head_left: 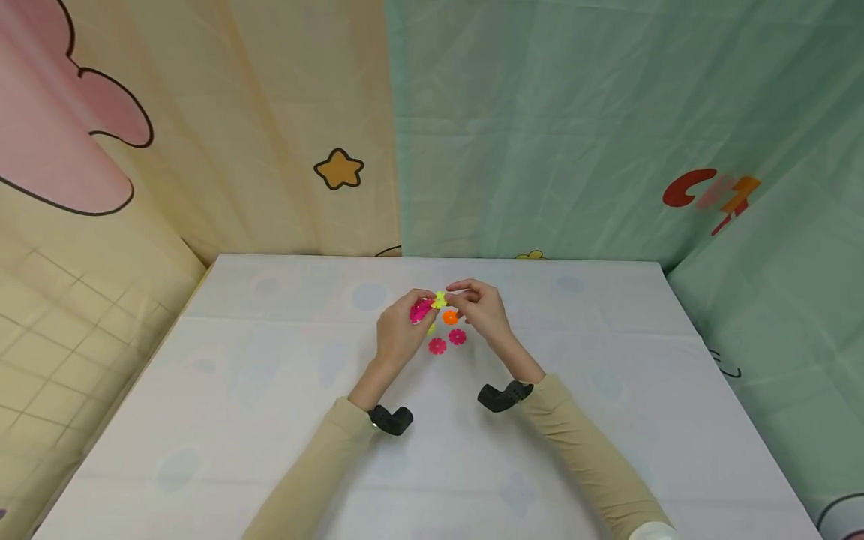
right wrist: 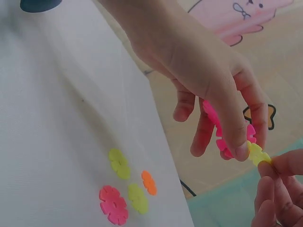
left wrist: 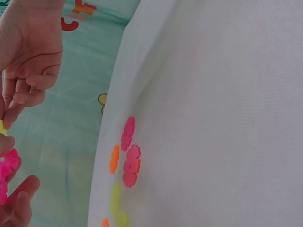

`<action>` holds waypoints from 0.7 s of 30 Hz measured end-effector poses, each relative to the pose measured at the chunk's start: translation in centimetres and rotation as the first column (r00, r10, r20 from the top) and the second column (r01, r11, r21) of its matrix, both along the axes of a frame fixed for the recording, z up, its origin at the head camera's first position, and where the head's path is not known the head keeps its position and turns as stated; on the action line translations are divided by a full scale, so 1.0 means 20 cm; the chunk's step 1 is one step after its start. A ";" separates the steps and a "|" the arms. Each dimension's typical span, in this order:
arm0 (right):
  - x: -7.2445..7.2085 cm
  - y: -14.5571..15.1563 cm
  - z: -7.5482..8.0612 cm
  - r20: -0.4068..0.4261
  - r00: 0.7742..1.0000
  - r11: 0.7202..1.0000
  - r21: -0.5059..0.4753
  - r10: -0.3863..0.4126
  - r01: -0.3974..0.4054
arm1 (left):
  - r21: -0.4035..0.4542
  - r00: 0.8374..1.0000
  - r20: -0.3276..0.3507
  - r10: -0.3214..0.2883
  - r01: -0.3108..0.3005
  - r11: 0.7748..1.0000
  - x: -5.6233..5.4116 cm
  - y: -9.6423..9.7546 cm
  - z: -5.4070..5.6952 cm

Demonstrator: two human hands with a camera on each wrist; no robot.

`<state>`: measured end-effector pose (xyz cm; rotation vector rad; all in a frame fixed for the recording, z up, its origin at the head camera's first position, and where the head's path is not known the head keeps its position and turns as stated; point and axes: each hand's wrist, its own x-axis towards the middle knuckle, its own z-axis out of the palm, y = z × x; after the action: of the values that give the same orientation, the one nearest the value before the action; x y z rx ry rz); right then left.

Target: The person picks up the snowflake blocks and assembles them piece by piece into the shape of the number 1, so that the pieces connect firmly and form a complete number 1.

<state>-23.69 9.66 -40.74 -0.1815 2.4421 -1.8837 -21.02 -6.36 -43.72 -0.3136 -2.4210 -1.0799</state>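
Above the table, my left hand holds pink flower-shaped plastic discs with notched edges. A yellow notched disc sits against them at the left thumb tip. From the other side, my right hand pinches this yellow disc between thumb and fingers. In the right wrist view, the right fingers cover part of it. Below the hands, an orange disc, a pink disc and a second pink disc lie loose.
Yellow-green discs also lie on the white-covered table, close to the loose pink and orange ones. Behind the table's far edge hang a cream curtain and a green curtain. Each wrist wears a black camera mount.
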 end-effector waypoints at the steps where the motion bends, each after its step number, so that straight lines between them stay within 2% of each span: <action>1: 0.00 0.00 0.00 -0.002 1.000 1.000 0.005 0.003 -0.003 | 0.002 1.000 0.003 -0.004 0.004 1.000 0.00 0.00 0.00; 6: 0.01 0.00 0.03 -0.009 1.000 0.999 0.037 0.016 -0.015 | 0.006 1.000 0.031 -0.005 0.005 1.000 0.00 -0.02 0.00; 15: -0.01 0.03 -0.02 -0.020 1.000 0.996 0.083 -0.013 0.014 | 0.023 0.996 0.086 0.007 -0.009 1.000 0.00 -0.09 -0.01; 21: -0.02 0.06 -0.05 -0.014 1.000 0.995 0.096 -0.017 0.018 | 0.040 0.996 0.090 0.019 -0.023 0.999 -0.01 -0.14 -0.01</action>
<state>-24.08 10.77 -41.77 -0.1689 2.5444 -1.7721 -21.13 -9.26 -43.82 -0.2300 -2.4714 -1.1564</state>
